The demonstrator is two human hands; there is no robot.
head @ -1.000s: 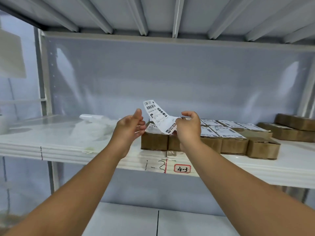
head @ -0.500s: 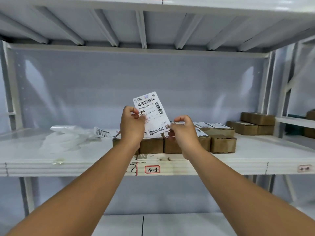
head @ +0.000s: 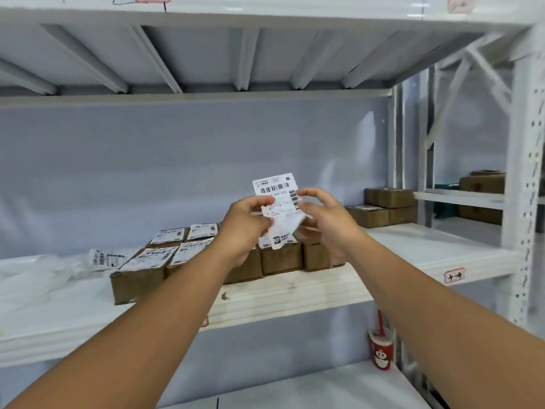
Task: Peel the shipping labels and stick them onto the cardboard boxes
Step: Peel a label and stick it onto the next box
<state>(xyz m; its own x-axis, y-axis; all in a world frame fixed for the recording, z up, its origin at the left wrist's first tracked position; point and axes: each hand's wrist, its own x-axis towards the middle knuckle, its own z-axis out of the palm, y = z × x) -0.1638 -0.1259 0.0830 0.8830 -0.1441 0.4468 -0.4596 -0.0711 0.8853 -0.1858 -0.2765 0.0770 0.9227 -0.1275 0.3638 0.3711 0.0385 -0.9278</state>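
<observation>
Head view: I see the left hand (head: pixel 244 222) pinching the left edge of a glossy rectangular shipping label (head: pixel 275 188). The right hand (head: pixel 328 221) grips its curling right edge, above matte brown cardboard boxes (head: pixel 138 280) on the white shelf (head: pixel 295 290).

We shift right hand (head: pixel 324 222) from shipping label (head: pixel 275 187) lower corner to right edge; label bottom now curled.
</observation>
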